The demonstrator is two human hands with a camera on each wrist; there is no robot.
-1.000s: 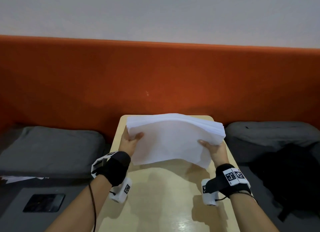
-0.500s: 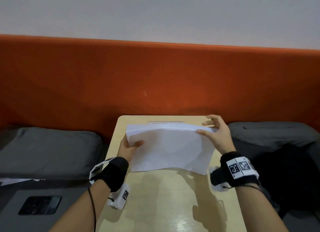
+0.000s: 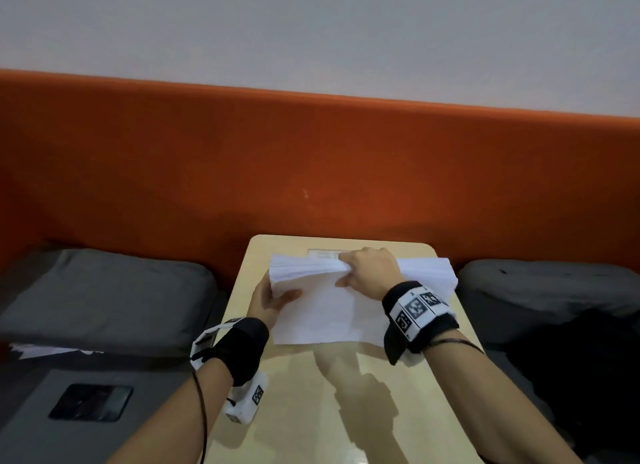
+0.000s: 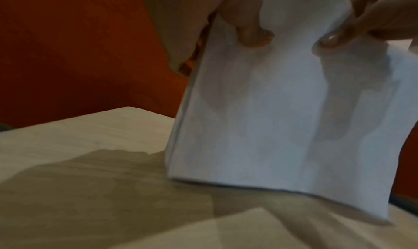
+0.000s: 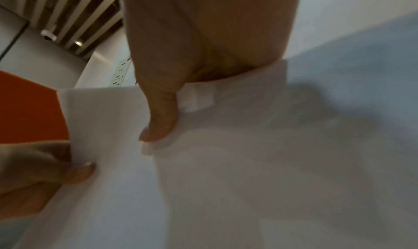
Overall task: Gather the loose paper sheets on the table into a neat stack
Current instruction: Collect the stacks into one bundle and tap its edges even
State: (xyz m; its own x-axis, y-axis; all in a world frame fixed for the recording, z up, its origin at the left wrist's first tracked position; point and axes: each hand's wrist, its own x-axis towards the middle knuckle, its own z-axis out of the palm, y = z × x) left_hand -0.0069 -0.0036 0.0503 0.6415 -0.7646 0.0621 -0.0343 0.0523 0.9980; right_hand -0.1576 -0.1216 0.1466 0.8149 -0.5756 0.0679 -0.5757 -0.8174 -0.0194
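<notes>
A thick stack of white paper sheets stands tilted on its lower edge on the light wooden table. My left hand grips the stack's left edge, thumb on the near face. My right hand is curled over the middle of the top edge, its thumb pressed on the near face. In the left wrist view the stack rests on the tabletop with both thumbs on it. The right wrist view shows the paper up close under my right thumb. The stack's far side is hidden.
An orange padded backrest rises right behind the table. Grey cushions lie to the left and right. A dark flat device and some white paper sit on the left bench, and something black on the right.
My right hand left the stack's right edge, went up and slid left to the middle of the top edge. The left hand kept its grip on the left edge.
</notes>
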